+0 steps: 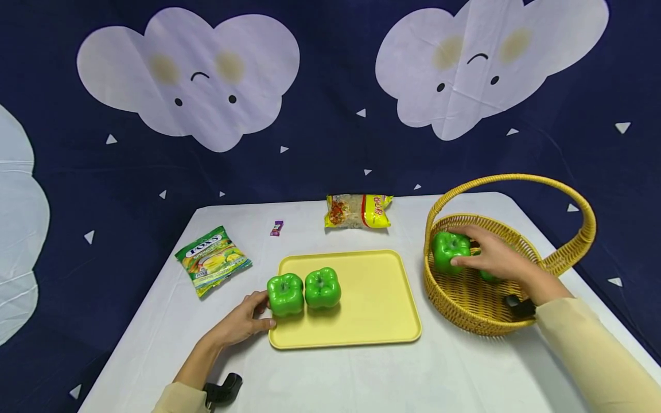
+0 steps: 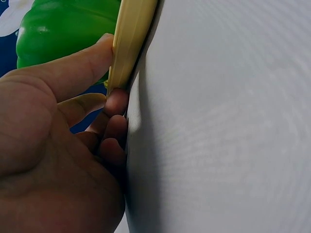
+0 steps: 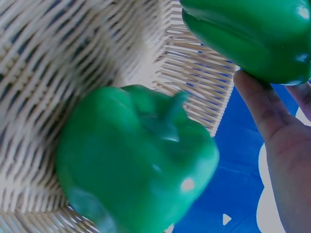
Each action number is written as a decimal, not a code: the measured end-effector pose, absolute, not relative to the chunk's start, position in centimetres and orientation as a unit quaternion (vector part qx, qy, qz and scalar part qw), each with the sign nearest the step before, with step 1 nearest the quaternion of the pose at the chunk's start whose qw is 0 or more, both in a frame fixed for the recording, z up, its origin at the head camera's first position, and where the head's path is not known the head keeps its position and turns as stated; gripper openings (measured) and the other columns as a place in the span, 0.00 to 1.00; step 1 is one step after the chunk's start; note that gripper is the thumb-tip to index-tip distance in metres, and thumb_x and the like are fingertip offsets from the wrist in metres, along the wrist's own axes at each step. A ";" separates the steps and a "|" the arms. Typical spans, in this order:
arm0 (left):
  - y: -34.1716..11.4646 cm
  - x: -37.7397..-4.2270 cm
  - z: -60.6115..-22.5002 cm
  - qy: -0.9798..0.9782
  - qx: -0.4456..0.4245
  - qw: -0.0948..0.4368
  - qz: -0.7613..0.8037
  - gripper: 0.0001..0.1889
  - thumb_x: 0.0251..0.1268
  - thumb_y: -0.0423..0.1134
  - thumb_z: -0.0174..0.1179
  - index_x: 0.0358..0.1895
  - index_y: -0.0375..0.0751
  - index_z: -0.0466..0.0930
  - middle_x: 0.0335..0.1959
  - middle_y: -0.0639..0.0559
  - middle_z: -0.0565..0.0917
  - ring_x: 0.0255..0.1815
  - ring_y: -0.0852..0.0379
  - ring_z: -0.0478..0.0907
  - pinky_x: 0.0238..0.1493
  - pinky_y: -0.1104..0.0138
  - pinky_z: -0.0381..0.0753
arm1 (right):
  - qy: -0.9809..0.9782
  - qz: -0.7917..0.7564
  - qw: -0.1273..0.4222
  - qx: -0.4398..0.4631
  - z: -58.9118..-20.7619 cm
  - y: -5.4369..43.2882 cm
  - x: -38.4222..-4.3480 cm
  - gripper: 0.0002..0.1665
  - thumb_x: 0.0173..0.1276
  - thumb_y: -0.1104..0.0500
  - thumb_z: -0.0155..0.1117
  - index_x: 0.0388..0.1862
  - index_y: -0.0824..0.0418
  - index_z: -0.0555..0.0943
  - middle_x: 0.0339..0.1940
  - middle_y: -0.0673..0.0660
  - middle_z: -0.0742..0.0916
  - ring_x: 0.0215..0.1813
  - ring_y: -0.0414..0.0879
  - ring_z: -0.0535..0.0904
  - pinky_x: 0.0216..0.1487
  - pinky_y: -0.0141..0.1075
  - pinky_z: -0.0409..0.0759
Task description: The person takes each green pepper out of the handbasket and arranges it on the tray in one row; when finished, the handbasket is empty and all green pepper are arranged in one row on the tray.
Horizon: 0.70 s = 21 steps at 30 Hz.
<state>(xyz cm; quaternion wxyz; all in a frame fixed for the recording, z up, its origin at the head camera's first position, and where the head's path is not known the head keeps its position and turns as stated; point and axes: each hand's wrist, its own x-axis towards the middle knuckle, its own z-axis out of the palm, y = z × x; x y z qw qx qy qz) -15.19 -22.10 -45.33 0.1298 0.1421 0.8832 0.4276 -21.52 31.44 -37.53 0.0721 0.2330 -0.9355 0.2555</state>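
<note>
While the left grip [image 1: 241, 321] pinches the tray [image 1: 374, 301], the right grip [image 1: 493, 256] clamps a pepper [image 1: 447, 253] between fingertips.

Two peppers [image 1: 322, 288] are sitting on a tray [image 1: 374, 301], a basket [image 1: 459, 315] standing right of it, a packet [image 1: 353, 212] lying behind.

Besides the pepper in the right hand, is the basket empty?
No, the right wrist view shows another green pepper in the basket.

The left hand [image 2: 51, 150] grips the yellow tray [image 2: 132, 41] at its edge, thumb right up at the rim, other fingers curled low by the pale cloth [image 2: 223, 121], and there, past the thumb, a glossy green bell pepper [image 2: 68, 34], blue fabric [image 2: 7, 51] beyond
</note>
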 end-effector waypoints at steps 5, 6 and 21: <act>-22.1 -15.3 -45.3 0.885 0.137 0.137 0.423 0.33 0.53 0.42 0.67 0.64 0.37 0.67 0.45 0.47 0.72 0.47 0.52 0.62 0.50 0.63 0.64 | -0.934 0.256 0.093 0.231 -36.3 31.4 -20.8 0.39 0.54 0.51 0.73 0.63 0.60 0.71 0.56 0.59 0.79 0.52 0.47 0.72 0.49 0.32 0.68; -22.1 -15.3 -45.2 0.885 0.139 0.136 0.424 0.33 0.53 0.42 0.67 0.63 0.37 0.67 0.45 0.46 0.72 0.47 0.52 0.62 0.50 0.63 0.64 | -0.934 0.255 0.094 0.230 -36.1 31.4 -20.7 0.39 0.54 0.51 0.73 0.64 0.59 0.71 0.56 0.58 0.79 0.51 0.45 0.72 0.48 0.31 0.68; -22.1 -15.3 -45.3 0.887 0.125 0.139 0.422 0.34 0.53 0.41 0.67 0.64 0.38 0.67 0.45 0.47 0.72 0.47 0.52 0.63 0.51 0.62 0.64 | -0.923 0.240 0.137 0.267 -33.8 30.3 -18.0 0.44 0.48 0.53 0.77 0.65 0.53 0.71 0.58 0.54 0.77 0.50 0.28 0.67 0.44 0.27 0.71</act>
